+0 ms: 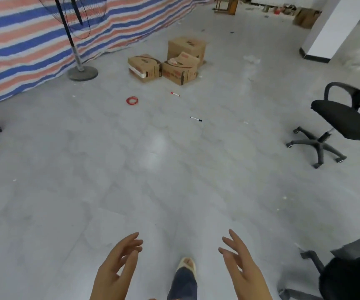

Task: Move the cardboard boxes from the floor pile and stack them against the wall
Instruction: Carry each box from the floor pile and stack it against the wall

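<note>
On the floor, head view: three cardboard boxes (170, 61) sit in a loose cluster far ahead, near the striped tarp (23, 44).
Tallest box (186, 48): stands behind the two lower ones.
Left low box (144, 68): touching or just beside the right low box (180, 71), whose top flap is lifted.
Left hand (115, 271): empty, fingers spread, palm turned inward.
Right hand (240, 267): empty, fingers spread, well apart from the left.
Between hands: one foot (186, 266) on the grey floor (109, 169).
Nearby: fan stand (81, 70), red coil (132, 100), two markers (196, 119), office chair (335, 124).
</note>
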Demonstrator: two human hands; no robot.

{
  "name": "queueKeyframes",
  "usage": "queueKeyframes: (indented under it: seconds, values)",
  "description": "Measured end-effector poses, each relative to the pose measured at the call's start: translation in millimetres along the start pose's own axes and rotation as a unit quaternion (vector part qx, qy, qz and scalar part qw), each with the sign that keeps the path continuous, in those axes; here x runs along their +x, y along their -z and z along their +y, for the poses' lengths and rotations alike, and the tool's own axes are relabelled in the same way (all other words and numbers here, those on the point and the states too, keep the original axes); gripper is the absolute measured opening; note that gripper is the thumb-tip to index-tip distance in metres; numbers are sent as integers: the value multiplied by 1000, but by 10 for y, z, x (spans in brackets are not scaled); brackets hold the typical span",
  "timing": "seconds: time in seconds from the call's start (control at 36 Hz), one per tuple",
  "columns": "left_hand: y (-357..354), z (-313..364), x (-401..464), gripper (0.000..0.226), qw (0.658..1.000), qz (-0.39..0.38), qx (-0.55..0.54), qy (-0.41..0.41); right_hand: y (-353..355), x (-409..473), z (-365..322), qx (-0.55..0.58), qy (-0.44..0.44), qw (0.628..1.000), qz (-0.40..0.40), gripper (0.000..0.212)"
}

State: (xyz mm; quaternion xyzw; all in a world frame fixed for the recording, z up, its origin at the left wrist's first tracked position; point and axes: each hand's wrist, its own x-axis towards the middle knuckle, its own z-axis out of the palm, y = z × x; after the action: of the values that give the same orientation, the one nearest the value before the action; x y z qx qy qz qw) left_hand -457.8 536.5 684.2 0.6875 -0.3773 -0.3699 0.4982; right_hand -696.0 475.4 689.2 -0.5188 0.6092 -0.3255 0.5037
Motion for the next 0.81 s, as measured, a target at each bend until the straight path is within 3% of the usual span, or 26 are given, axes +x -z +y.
queueKeyframes:
  seconds: [0.08, 0.11, 0.19, 0.31, 0.36, 0.44, 0.61, 0.75, 0.81]
  values:
    - [-347, 251, 598, 47, 1000, 9, -12, -19, 207, 678, -234, -16, 21, 999, 34, 33]
    - [-462, 312, 778, 46, 1000, 8, -13, -23, 277, 888, -264, -20, 30, 999, 37, 41]
    - [-753, 430, 1242, 62, 1000, 3, -8, -15, 386, 1408, -412, -28, 27, 999, 33, 32]
    - [-985, 525, 1774, 61, 1000, 0, -7, 8, 417, 2010, -507, -37, 4, 999, 4, 63]
    - [-1055, 532, 2082, 63, 1000, 8, -4, 19, 391, 2316, -583, -42, -13, 999, -6, 54]
    - [-1163, 543, 2591, 63, 999, 15, 1, 33, 330, 2855, -610, -52, -20, 998, -11, 65]
    - [-1326, 712, 3889, 58, 999, 2, 7, 38, 81, 4080, -899, -50, -31, 998, -2, 42]
    - [-1331, 1154, 5091, 38, 1000, 19, -6, 1, -127, 5085, -1441, -29, -23, 999, 14, 52]
    - [-1373, 1269, 5480, 46, 1000, 12, -4, -6, -207, 5443, -1631, -36, -28, 999, 15, 56]
